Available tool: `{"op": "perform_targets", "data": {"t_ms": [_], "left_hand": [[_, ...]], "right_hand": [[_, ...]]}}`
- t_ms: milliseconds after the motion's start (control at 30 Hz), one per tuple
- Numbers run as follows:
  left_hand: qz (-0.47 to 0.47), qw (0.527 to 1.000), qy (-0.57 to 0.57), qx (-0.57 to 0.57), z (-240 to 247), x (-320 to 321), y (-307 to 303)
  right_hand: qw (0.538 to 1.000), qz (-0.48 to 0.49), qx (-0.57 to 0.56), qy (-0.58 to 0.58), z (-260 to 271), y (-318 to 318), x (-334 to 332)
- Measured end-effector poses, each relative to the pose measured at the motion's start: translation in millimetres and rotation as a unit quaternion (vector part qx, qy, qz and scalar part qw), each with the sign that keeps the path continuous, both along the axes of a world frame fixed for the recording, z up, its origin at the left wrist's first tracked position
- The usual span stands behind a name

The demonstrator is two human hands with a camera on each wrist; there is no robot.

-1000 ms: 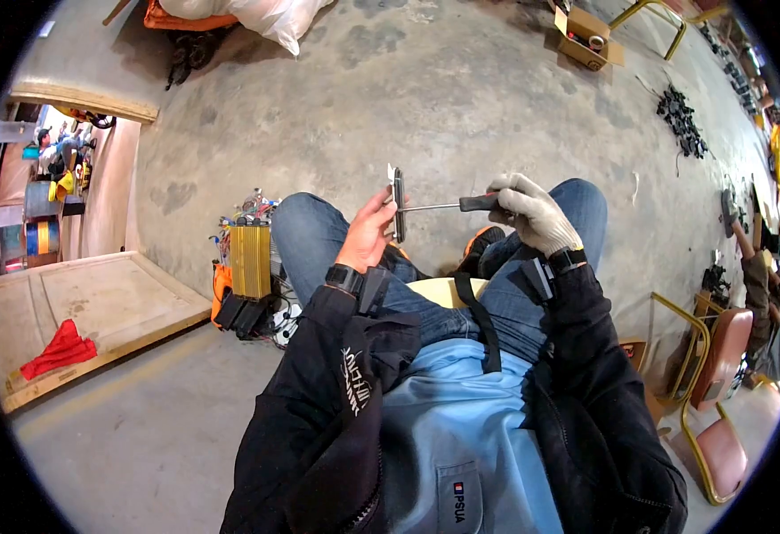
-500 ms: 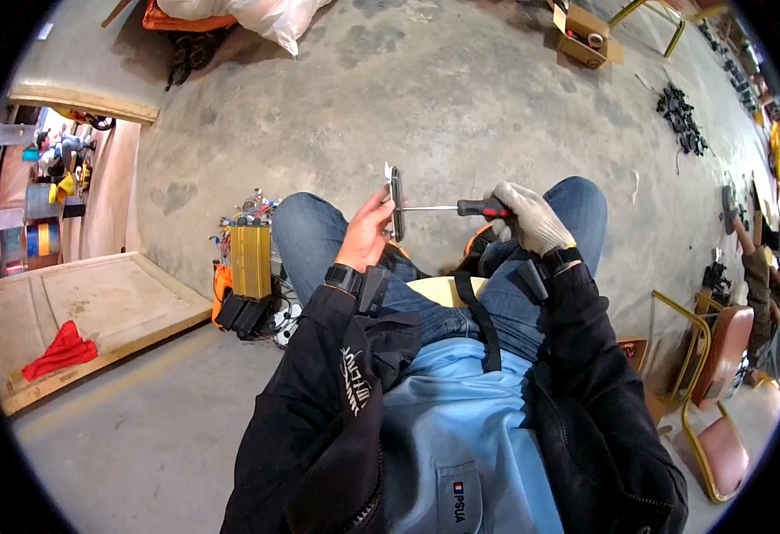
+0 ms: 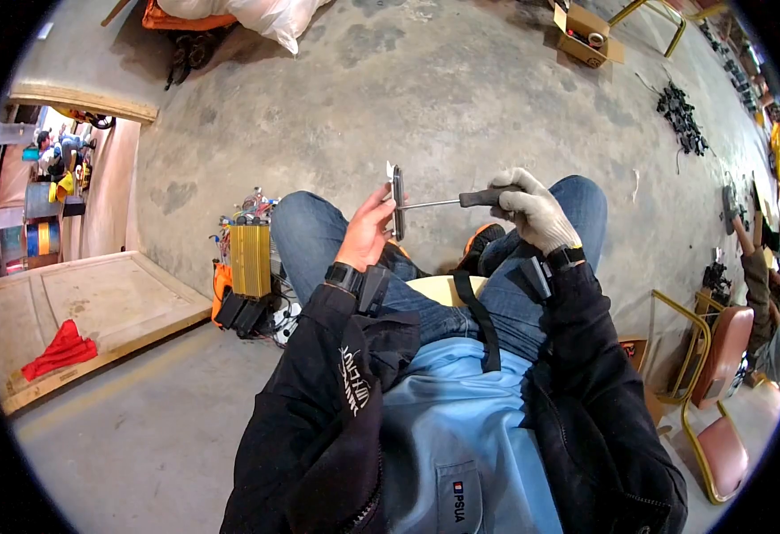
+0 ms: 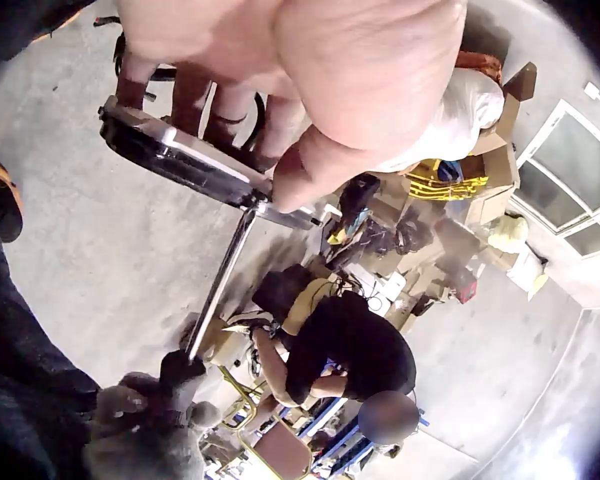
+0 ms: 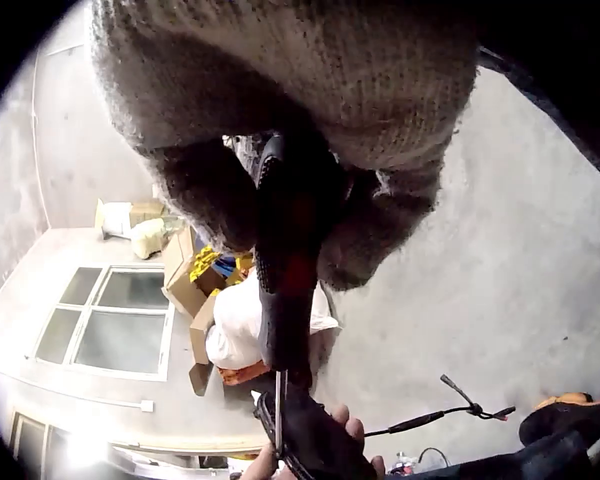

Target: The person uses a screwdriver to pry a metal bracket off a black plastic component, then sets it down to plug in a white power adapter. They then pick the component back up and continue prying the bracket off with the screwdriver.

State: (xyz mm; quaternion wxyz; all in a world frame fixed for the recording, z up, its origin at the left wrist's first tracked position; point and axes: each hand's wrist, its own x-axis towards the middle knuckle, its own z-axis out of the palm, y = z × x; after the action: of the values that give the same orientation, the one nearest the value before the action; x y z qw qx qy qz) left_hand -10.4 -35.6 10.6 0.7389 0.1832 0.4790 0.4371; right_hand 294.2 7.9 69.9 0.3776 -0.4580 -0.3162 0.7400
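Observation:
In the head view, my bare left hand (image 3: 366,236) holds a flat, dark, round-ended piece (image 3: 398,203) on edge, with a pale part along one side. The left wrist view shows its black rim (image 4: 170,158), with fingers behind and the thumb at its near end. My right hand (image 3: 537,214), in a pale knitted glove, grips the black handle of a screwdriver (image 3: 479,198). The metal shaft (image 4: 223,285) runs across to the piece, its tip right at the rim beside my left thumb. What the tip meets is hidden.
On the floor by my left knee stands a gold metal box (image 3: 250,261) with wires around it. A red cloth (image 3: 60,350) lies on a wooden panel (image 3: 123,285). Ahead right are an open carton (image 3: 586,52) and a black cable heap (image 3: 682,120). Chairs (image 3: 723,356) stand right.
The right hand's fingers have shifted around the screwdriver handle, which has turned and tilted slightly; its red patch no longer shows. My left hand and the flat piece stay nearly still.

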Motion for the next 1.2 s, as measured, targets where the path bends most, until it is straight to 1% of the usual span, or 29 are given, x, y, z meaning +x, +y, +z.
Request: {"op": "perform_targets", "data": {"t_ms": [67, 133, 167, 233, 267, 333, 367, 433, 467, 533, 567, 633, 667, 733, 767, 833, 867, 933, 967, 1033, 1067, 1133, 1200], "left_hand": [[0.007, 1.0, -0.007, -0.003, 1, 1, 0], [0.015, 1.0, -0.013, -0.006, -1, 1, 1], [0.015, 1.0, -0.013, 0.004, -2, 1, 1], [0.014, 1.0, -0.013, 0.013, 0, 2, 1], [0.019, 1.0, -0.013, 0.008, 1, 2, 0], [0.025, 1.0, -0.014, 0.004, 3, 3, 1], [0.029, 0.999, -0.013, 0.001, 4, 4, 1], [0.034, 0.999, -0.013, -0.001, 1, 3, 1], [0.038, 0.999, -0.021, 0.0, -3, 2, 1], [0.042, 0.999, -0.029, 0.002, -4, 1, 1], [0.042, 0.999, -0.026, 0.002, -5, 0, 1], [0.04, 0.999, -0.023, 0.002, -4, 1, 1], [0.049, 0.999, -0.02, -0.005, -3, 1, 0], [0.059, 0.998, -0.017, -0.011, 0, 1, 1], [0.054, 0.998, -0.01, -0.011, 2, 2, 0], [0.049, 0.999, -0.004, -0.012, 1, 2, 0], [0.051, 0.999, -0.006, -0.014, 0, 1, 1], [0.054, 0.998, -0.008, -0.016, -2, 1, 1], [0.057, 0.998, -0.006, -0.011, -4, 0, 1], [0.059, 0.998, -0.003, -0.007, -5, 0, 1], [0.058, 0.998, 0.0, -0.005, -6, -1, 1], [0.059, 0.998, 0.003, -0.001, -5, -1, 1], [0.059, 0.998, 0.008, -0.008, -4, 0, 0]], "right_hand": [[1.0, 0.004, 0.002, 0.013, 6, 0, 0], [0.998, 0.027, -0.05, 0.014, 10, -1, 0], [0.998, 0.028, -0.05, 0.015, 4, 1, 2], [0.986, 0.103, -0.103, -0.079, -6, 4, 6], [0.986, 0.101, -0.104, -0.079, -10, 3, 9], [0.996, 0.075, -0.057, -0.003, -5, 3, 5], [0.995, 0.075, -0.057, -0.003, -4, 1, 2], [1.0, -0.001, -0.009, -0.024, 1, -2, -6], [1.0, -0.001, -0.009, -0.024, 4, -2, -6], [0.996, 0.05, -0.065, -0.039, 10, -1, -5], [0.996, 0.05, -0.065, -0.038, 3, 0, -2], [0.969, 0.167, -0.101, -0.153, -10, 4, 5], [0.969, 0.166, -0.101, -0.153, -15, 3, 8], [0.991, 0.087, -0.075, -0.071, -7, 0, 4], [0.991, 0.088, -0.074, -0.071, -6, 0, 2], [0.997, 0.041, -0.021, -0.066, -4, -2, -1], [0.997, 0.041, -0.021, -0.066, 0, -2, -2], [0.993, 0.072, -0.073, -0.05, 10, -3, -4], [0.993, 0.072, -0.073, -0.05, 5, -1, -2], [0.983, 0.129, -0.116, -0.065, -6, 3, 3], [0.983, 0.128, -0.116, -0.065, -9, 1, 5], [0.994, 0.088, -0.051, -0.025, -6, -1, 2], [0.996, 0.075, -0.03, -0.029, -4, -1, 1]]}}
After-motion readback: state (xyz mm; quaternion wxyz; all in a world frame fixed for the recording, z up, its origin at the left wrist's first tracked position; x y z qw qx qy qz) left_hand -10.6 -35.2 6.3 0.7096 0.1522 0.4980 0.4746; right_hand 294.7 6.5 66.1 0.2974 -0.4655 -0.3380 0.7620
